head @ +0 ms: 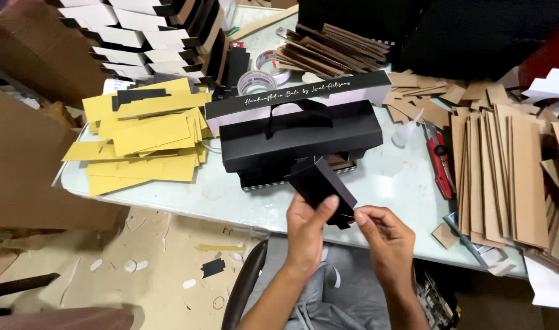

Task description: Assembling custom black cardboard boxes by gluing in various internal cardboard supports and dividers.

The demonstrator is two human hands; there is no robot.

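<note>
My left hand (308,227) grips a small folded black card piece (319,183) from below, thumb pressed on its near face. My right hand (383,235) pinches the piece's lower right corner between thumb and forefinger. Both hands hover at the front edge of a pale table (383,177). Just beyond them stands a long black box (301,137) with a ribbon handle (297,116) and a raised lid with white script. Under the box lies a second black piece with a pale edge.
Yellow card strips (145,143) are piled at the left. Brown card strips (499,177) lie at the right, with a red utility knife (439,160). Two tape rolls (257,81) and stacked black-and-white flat boxes (145,36) sit at the back. Scraps litter the floor.
</note>
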